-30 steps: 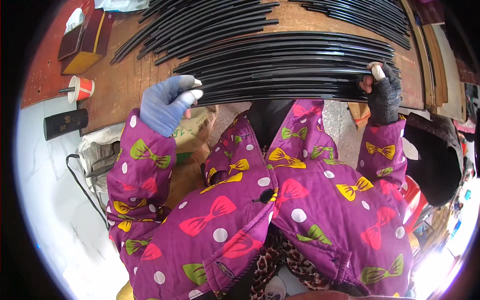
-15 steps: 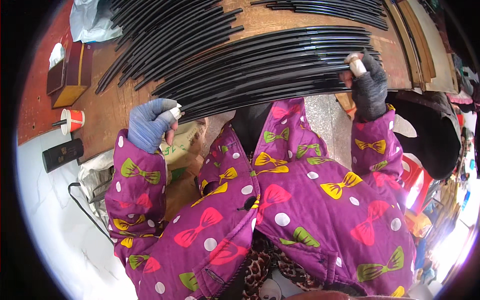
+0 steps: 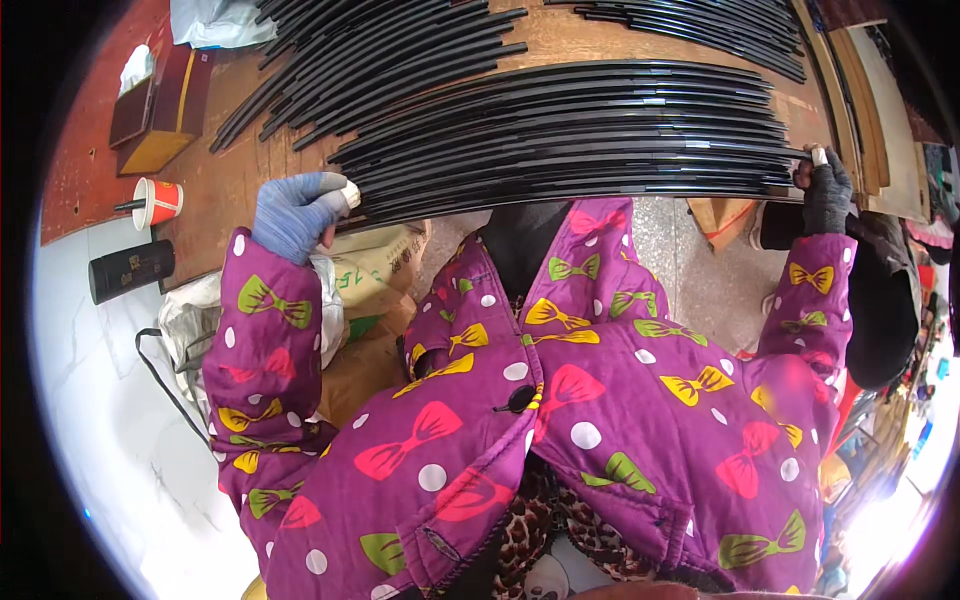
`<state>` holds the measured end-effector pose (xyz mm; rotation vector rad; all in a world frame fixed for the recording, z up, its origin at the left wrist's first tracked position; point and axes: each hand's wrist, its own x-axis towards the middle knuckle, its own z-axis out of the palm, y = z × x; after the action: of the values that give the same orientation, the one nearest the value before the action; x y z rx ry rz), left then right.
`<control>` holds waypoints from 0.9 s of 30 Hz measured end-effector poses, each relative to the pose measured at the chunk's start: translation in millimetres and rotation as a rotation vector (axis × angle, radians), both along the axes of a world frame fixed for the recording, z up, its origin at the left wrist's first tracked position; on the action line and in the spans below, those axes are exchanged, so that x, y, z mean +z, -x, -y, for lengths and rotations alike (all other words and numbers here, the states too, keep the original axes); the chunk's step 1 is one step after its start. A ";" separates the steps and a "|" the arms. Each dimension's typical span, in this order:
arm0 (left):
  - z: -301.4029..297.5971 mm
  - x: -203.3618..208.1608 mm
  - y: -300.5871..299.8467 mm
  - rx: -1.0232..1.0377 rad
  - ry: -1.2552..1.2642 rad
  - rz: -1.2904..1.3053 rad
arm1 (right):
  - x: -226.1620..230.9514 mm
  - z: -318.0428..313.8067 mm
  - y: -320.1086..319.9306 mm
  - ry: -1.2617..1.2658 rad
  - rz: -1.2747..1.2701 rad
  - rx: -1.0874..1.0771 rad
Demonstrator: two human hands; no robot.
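Long, thin black rods (image 3: 560,150) lie side by side in a wide row along the near part of the wooden table. My left hand (image 3: 300,212), in a blue-grey fingerless glove with white wrap on a fingertip, is closed at the left end of the nearest rod. At the opposite end, my right hand (image 3: 828,190), in a dark grey glove with a white-wrapped finger, pinches a black rod end. The nearest rod stretches between both hands along the table's front edge. My fingers partly hide the ends.
Another pile of black rods (image 3: 390,70) lies slanting at the back left, and more rods (image 3: 700,25) at the back right. On the left stand a tissue box (image 3: 165,110), a paper cup (image 3: 160,202) and a black cylinder (image 3: 132,270). Flat boards (image 3: 860,110) edge the right side.
My right hand has moved right and down, from above the rods to their right ends. The left hand stays at the left ends. The whole view has shifted slightly.
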<state>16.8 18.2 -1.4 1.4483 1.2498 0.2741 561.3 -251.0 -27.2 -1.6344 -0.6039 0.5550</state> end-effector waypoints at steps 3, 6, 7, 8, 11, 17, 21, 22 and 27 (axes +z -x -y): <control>-2.7 -7.9 -3.1 -0.102 -0.220 -0.051 | -5.9 11.3 -20.4 0.245 0.177 -0.062; -3.1 -6.4 -12.2 -0.179 -0.402 -0.129 | 0.3 10.3 -21.0 0.481 0.604 -0.135; 4.5 10.8 -9.2 -0.157 -0.438 -0.249 | -0.9 -3.3 -13.9 0.542 0.924 -0.150; 6.3 15.0 -10.8 -0.150 -0.490 -0.292 | -3.8 -16.9 -5.4 0.401 1.009 -0.220; -18.3 -8.7 -32.2 -0.296 -0.787 -0.203 | 31.4 -62.7 46.5 0.577 0.895 -0.011; -38.1 -1.0 -69.1 -0.460 -0.898 -0.580 | 29.3 -152.8 65.9 0.637 1.255 0.244; -51.1 -15.4 -78.4 -0.552 -0.933 -0.632 | 19.7 -177.5 50.6 0.779 1.569 0.406; -52.6 -14.4 -81.7 -0.564 -0.915 -0.649 | 21.1 -179.5 51.0 0.859 1.601 0.453; -48.9 -3.6 -87.6 -0.523 -0.827 -0.680 | 25.0 -183.4 58.6 0.889 1.692 0.525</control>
<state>104.3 67.0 -5.0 2.6788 1.2649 -0.1011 502.7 -67.6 -2.2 -2.5849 -2.2857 -0.4966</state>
